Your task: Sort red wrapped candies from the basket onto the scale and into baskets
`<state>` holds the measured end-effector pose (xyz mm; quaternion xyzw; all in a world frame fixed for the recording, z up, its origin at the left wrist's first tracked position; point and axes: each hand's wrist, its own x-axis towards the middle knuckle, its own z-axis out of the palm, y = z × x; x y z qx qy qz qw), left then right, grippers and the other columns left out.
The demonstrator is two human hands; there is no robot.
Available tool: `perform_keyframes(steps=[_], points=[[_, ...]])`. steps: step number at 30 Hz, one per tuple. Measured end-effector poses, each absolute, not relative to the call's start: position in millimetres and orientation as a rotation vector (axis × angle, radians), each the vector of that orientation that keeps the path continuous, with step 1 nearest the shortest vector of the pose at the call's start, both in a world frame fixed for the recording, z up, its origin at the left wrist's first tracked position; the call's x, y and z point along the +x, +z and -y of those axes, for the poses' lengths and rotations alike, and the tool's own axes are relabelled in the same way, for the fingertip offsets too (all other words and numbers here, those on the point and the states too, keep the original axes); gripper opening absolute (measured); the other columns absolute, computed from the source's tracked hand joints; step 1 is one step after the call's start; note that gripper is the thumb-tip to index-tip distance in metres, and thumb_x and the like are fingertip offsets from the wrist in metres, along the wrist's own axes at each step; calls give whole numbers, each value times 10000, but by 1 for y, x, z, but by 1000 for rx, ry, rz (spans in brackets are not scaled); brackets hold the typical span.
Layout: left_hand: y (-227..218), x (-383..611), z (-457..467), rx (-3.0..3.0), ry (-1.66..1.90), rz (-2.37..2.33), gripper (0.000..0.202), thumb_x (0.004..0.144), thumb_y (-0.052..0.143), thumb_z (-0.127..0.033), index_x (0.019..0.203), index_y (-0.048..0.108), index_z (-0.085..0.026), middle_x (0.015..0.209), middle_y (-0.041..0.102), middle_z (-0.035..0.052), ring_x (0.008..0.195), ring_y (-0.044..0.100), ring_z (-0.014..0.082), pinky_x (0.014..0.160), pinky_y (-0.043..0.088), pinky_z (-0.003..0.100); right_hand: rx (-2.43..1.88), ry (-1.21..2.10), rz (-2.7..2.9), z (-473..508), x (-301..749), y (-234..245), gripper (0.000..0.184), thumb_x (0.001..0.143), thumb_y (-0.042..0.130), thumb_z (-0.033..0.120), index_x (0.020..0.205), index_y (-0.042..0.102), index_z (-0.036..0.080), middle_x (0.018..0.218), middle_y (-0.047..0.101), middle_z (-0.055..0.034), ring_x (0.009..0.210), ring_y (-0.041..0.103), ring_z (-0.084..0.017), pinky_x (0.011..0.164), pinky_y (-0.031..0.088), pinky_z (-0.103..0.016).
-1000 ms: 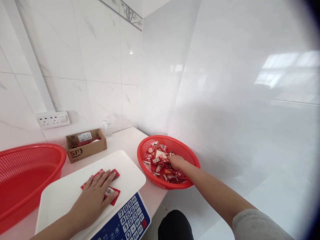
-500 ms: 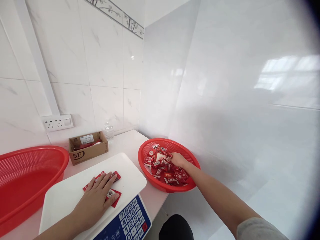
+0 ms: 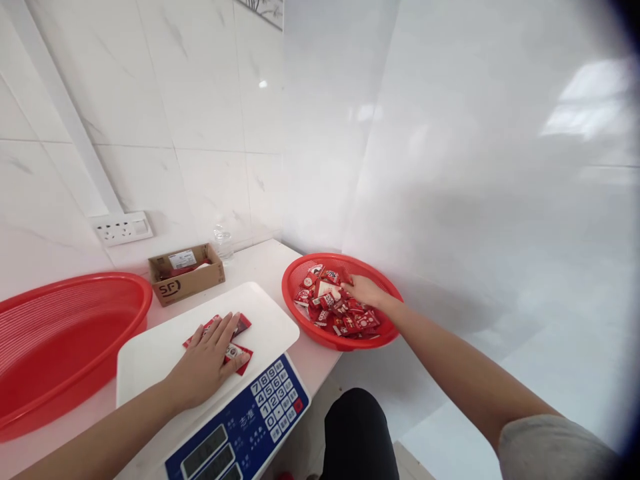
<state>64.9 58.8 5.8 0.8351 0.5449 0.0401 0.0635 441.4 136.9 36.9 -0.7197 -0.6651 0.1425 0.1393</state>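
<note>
My left hand [image 3: 205, 367] lies flat, fingers stretched out, over a few small red packets [image 3: 243, 324] on the white pan [image 3: 160, 353] of a digital scale. The packets stick out past its fingers and thumb; the rest of them is hidden under the palm. My right hand [image 3: 364, 291] reaches into a red plastic basket [image 3: 345, 344] heaped with small, printed red packets [image 3: 327, 300]. Its bent fingers pinch a red packet [image 3: 345, 275] near the top of the heap, partly covered by the hand.
Below the pan is the scale's blue keypad panel [image 3: 255, 427] with its displays. A larger red basket [image 3: 65, 340] stands at left. Behind the scale sit a cardboard box [image 3: 190, 287] and a clear plastic item [image 3: 223, 240]. The white table [image 3: 267, 260] stands near the walls.
The view has tilted down, showing more of the scale's panel. My left hand stays flat on the packets. My right hand remains in the basket, its fingers shifted slightly among the packets.
</note>
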Motion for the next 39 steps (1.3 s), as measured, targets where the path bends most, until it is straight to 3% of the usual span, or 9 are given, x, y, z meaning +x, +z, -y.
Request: perform_keyframes(steps=[5, 8, 12, 16, 22, 29, 32, 35, 39], points=[[20, 67, -56, 2410, 224, -1640, 782, 882, 269, -590, 1458, 58, -106, 1521, 138, 129, 1396, 62, 267, 1118, 110, 501, -1849, 446, 1966, -123, 403, 57, 389, 908, 409, 373, 1227, 447, 153, 1154, 622, -122, 1050, 579, -234, 823, 433, -313], [26, 61, -54, 2341, 236, -1656, 815, 864, 289, -632, 1458, 60, -122, 1524, 132, 131, 1396, 36, 274, 1116, 110, 506, -1701, 498, 2071, -112, 368, 66, 349, 881, 440, 388, 1152, 497, 175, 1113, 641, -107, 1008, 592, -237, 787, 438, -313], [31, 48, -45, 2308, 201, -1677, 809, 848, 295, -665, 1455, 122, -159, 1519, 164, 128, 1394, 34, 290, 1102, 141, 530, -1509, 556, 2254, -102, 320, 70, 209, 844, 501, 343, 992, 545, 203, 1029, 664, -79, 922, 611, -218, 721, 428, -286], [33, 36, -34, 2316, 85, -1693, 723, 857, 273, -663, 1428, 262, -220, 1525, 142, 106, 1391, 22, 297, 1099, 125, 542, -1361, 582, 2391, -99, 276, 66, 165, 850, 492, 300, 981, 503, 199, 906, 675, -56, 790, 613, -186, 632, 394, -254], [32, 28, -28, 2292, 97, -1720, 653, 866, 257, -655, 1415, 278, -302, 1526, 168, 67, 1393, 32, 290, 1094, 124, 548, -1129, 536, 2542, -99, 235, 59, 111, 844, 510, 256, 939, 553, 219, 923, 659, -22, 823, 581, -164, 653, 358, -238], [31, 17, -28, 2146, 188, -1859, 867, 834, 361, -652, 1450, 93, -105, 1509, 180, 166, 1390, 90, 302, 1104, 178, 489, -1046, 382, 2650, -99, 207, 55, 254, 876, 427, 208, 1065, 596, 217, 1042, 606, -58, 858, 579, -174, 663, 351, -260], [33, 13, -25, 2087, 273, -1870, 938, 800, 466, -627, 1451, 39, -105, 1511, 164, 174, 1388, 100, 312, 1095, 217, 483, -986, 332, 2709, -99, 198, 51, 311, 864, 434, 177, 1124, 593, 237, 1092, 599, -52, 912, 584, -179, 680, 368, -261], [33, 12, -22, 2122, 283, -1787, 881, 796, 489, -618, 1448, 115, -160, 1513, 188, 139, 1392, 65, 317, 1096, 193, 517, -938, 285, 2751, -99, 195, 47, 322, 852, 455, 163, 1135, 595, 227, 1109, 603, -65, 977, 571, -195, 718, 391, -273], [28, 13, -20, 2213, 327, -1687, 621, 841, 479, -542, 1356, 348, -221, 1506, 234, 95, 1396, 88, 293, 1109, 172, 518, -941, 247, 2762, -101, 200, 41, 287, 868, 441, 176, 1092, 618, 205, 1082, 625, -82, 1033, 544, -218, 775, 402, -298]])
